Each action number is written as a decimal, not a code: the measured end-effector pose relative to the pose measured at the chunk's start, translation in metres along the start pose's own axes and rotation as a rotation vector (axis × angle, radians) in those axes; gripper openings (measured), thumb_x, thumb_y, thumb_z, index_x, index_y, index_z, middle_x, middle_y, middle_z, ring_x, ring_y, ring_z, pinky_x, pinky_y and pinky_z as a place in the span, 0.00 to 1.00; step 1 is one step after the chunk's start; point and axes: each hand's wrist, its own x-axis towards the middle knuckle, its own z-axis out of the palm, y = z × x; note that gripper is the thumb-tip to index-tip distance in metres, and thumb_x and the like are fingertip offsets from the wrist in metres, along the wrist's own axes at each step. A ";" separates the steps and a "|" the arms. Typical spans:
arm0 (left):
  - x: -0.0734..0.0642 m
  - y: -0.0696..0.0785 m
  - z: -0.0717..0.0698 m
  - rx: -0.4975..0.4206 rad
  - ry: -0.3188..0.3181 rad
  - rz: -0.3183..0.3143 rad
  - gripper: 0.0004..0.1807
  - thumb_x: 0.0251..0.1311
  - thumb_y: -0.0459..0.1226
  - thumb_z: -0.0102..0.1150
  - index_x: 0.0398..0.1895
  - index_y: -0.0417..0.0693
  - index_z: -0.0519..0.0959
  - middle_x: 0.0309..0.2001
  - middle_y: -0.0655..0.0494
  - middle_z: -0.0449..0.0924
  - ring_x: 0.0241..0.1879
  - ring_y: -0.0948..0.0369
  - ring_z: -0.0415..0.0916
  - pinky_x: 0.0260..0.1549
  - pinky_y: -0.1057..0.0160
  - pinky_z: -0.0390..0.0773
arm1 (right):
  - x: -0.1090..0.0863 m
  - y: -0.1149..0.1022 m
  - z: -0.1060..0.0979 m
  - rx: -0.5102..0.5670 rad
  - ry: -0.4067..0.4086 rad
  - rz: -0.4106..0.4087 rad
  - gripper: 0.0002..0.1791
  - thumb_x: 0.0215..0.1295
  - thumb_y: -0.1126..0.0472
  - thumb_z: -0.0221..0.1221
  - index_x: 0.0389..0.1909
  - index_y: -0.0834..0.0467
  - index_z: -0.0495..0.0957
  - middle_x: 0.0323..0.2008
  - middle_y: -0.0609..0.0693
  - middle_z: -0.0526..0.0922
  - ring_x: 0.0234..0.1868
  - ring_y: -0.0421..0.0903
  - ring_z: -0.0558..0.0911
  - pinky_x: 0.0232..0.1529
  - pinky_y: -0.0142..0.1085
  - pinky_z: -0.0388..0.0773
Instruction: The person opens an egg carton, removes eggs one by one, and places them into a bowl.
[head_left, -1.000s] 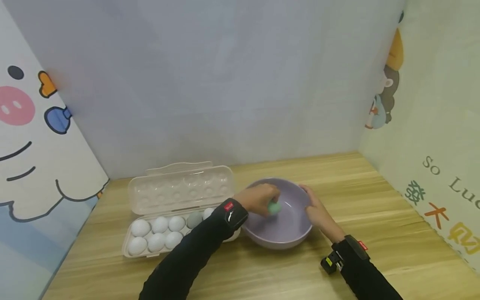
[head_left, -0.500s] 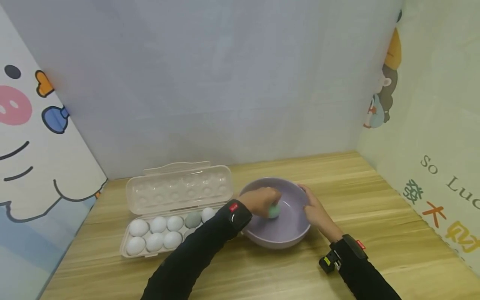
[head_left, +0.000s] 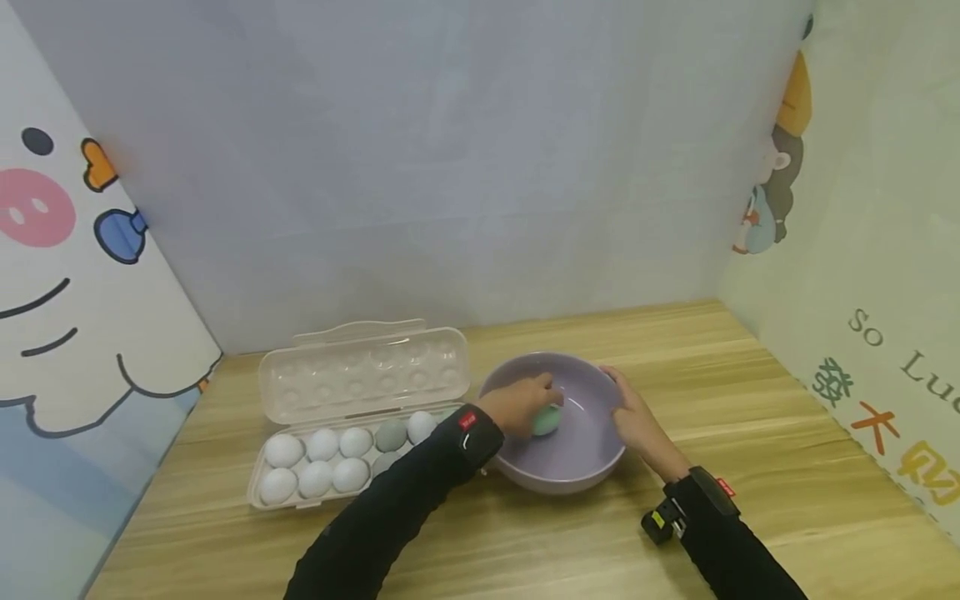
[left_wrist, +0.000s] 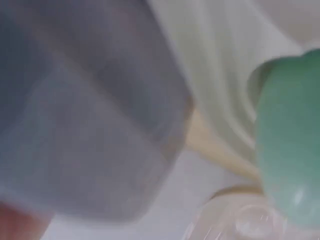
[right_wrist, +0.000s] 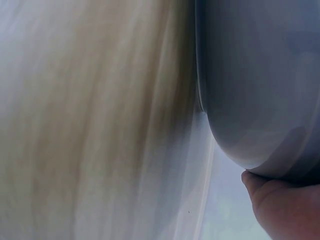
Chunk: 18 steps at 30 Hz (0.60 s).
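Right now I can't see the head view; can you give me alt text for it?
The left hand is inside a purple bowl at a green egg, its grip unclear, while the right hand holds the bowl's right side. Left of the bowl, an open carton holds white eggs and greenish eggs on a table.

Soft light; 2 wrist views blurred.

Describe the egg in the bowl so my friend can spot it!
On the table, find the open egg carton, then the purple bowl right of it. The green egg is inside, by the left hand. It's the only egg showing there; the others sit in the carton.
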 end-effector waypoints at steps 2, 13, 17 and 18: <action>-0.005 -0.001 -0.008 -0.007 0.019 0.018 0.34 0.34 0.32 0.67 0.52 0.51 0.70 0.43 0.56 0.64 0.42 0.61 0.67 0.41 0.69 0.67 | 0.000 0.000 0.000 0.005 0.001 -0.003 0.40 0.43 0.79 0.34 0.65 0.60 0.48 0.64 0.65 0.52 0.62 0.64 0.55 0.59 0.59 0.53; -0.087 -0.023 -0.071 -0.016 0.209 -0.044 0.20 0.50 0.34 0.60 0.48 0.46 0.72 0.42 0.54 0.70 0.41 0.59 0.70 0.40 0.63 0.72 | -0.002 -0.008 0.001 0.003 -0.020 -0.006 0.41 0.42 0.80 0.34 0.65 0.62 0.46 0.64 0.67 0.51 0.62 0.65 0.54 0.58 0.61 0.53; -0.109 -0.037 -0.063 -0.017 0.149 -0.110 0.16 0.49 0.36 0.62 0.43 0.47 0.75 0.41 0.54 0.73 0.42 0.60 0.70 0.43 0.62 0.72 | -0.003 -0.008 0.001 0.008 -0.021 -0.020 0.41 0.41 0.80 0.34 0.65 0.62 0.47 0.63 0.67 0.52 0.61 0.66 0.55 0.56 0.62 0.55; -0.112 -0.040 -0.058 -0.025 0.129 -0.125 0.15 0.48 0.36 0.63 0.41 0.47 0.76 0.40 0.54 0.74 0.41 0.60 0.70 0.41 0.62 0.72 | -0.003 -0.007 0.001 0.012 -0.022 -0.024 0.41 0.41 0.80 0.34 0.65 0.62 0.48 0.63 0.67 0.52 0.61 0.66 0.55 0.56 0.62 0.55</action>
